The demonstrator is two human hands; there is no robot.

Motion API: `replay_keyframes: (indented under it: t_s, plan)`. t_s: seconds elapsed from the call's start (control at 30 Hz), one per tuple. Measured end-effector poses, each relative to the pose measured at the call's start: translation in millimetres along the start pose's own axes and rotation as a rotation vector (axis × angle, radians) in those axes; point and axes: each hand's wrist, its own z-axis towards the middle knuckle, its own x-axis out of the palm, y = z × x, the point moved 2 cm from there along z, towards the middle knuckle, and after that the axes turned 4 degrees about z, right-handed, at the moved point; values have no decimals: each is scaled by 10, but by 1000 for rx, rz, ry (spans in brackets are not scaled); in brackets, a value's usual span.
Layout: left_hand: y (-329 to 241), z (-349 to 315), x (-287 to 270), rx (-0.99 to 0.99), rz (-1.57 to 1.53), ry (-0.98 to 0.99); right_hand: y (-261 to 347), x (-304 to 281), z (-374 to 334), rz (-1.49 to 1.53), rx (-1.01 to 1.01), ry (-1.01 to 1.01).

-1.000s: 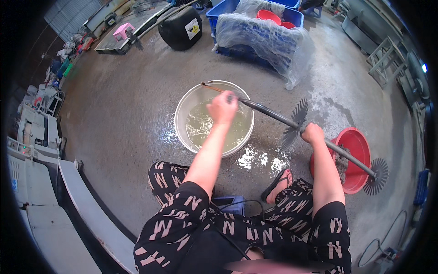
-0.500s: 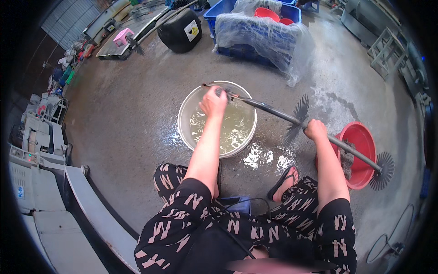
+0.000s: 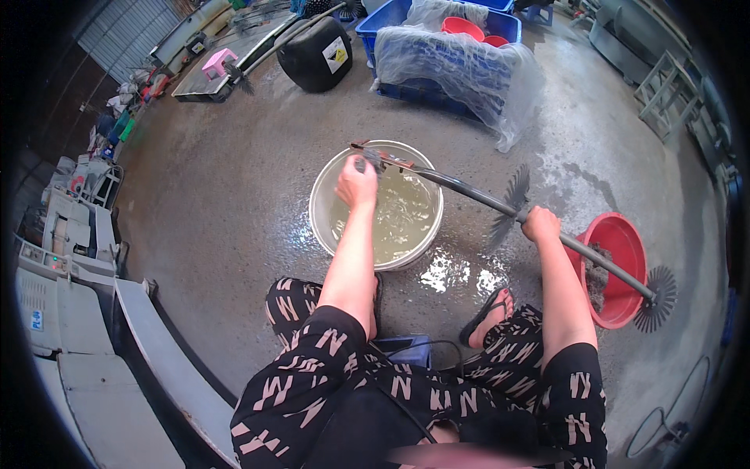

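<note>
My right hand (image 3: 541, 224) is wrapped round a long grey metal shaft (image 3: 473, 191) that slants down to the right. Two round discs of dark spiky blades sit on it: one disc (image 3: 516, 191) just left of that hand, another disc (image 3: 658, 299) at the far right end. The rusty left end of the shaft lies over a white bucket (image 3: 316, 207) of cloudy water (image 3: 402, 223). There my left hand (image 3: 357, 185) is closed round a dark grey wad (image 3: 369, 161) held at the shaft's end; the kind of wad is unclear.
A red basin (image 3: 641, 242) with a grey clump (image 3: 597, 277) stands under the shaft's right part. Beyond the bucket are a black drum (image 3: 308, 59) and a blue crate (image 3: 433, 90) draped with clear plastic. Grey machinery (image 3: 101, 391) lines the left. The floor (image 3: 211, 211) is wet.
My left hand has moved slightly left and down along the rusty shaft end, still with the wad. My right hand keeps its hold, and the view has shifted slightly.
</note>
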Motion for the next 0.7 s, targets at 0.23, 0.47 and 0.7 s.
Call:
replay_keyframes:
  t_s: [0.23,0.47,0.7]
  plan:
    - [-41,-362,91,321,436,620,-25,17,6,-27,-12,-17]
    - [1035,-412,652,226,664,1027,-71,197,-16,8,-50,-108]
    - [409,-257,96,287,14,1082,-111,110,-184,62,-48,56]
